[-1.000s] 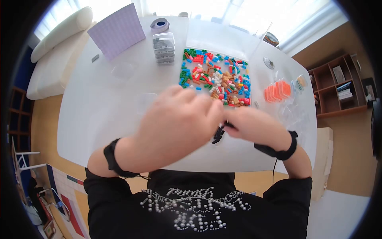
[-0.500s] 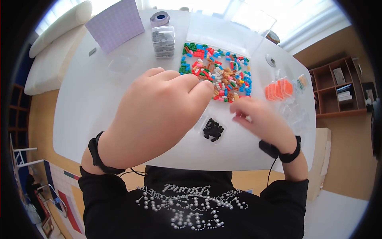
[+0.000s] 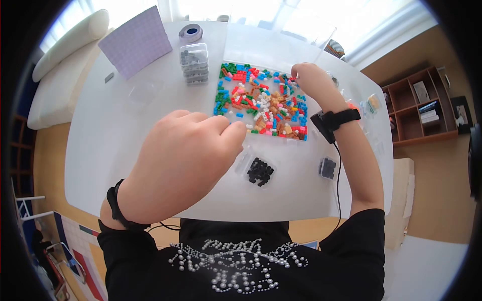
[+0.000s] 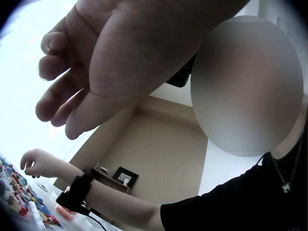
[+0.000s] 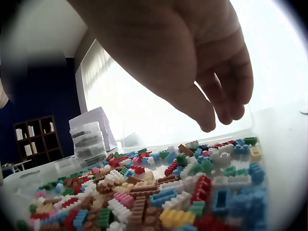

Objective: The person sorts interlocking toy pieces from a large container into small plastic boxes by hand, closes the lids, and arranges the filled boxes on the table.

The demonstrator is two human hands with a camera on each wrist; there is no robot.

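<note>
My left hand (image 3: pixel 188 155) hovers over the near left-centre of the table, fingers loosely bent. In the left wrist view no object shows between its fingers (image 4: pixel 53 103). To its right sits a small clear box of black bricks (image 3: pixel 260 172), its top uncovered. My right hand (image 3: pixel 310 80) reaches over the back right of a shallow clear case filled with small mixed-colour toy bricks (image 3: pixel 261 103). Seen from the right wrist, its fingers (image 5: pixel 236 86) and thumb point down above the bricks (image 5: pixel 183 192), apart from each other, with nothing visible between them.
The case's transparent lid (image 3: pixel 271 40) stands raised behind it. Stacked clear boxes of grey bricks (image 3: pixel 195 65), a tape roll (image 3: pixel 191 32) and a lilac sheet (image 3: pixel 136 42) are at the back left. Another small box of dark bricks (image 3: pixel 328 168) lies at the right front.
My right hand has moved from beside my left hand, near the black bricks, up and back to the case's far right. The left hand has drawn slightly left and nearer the body.
</note>
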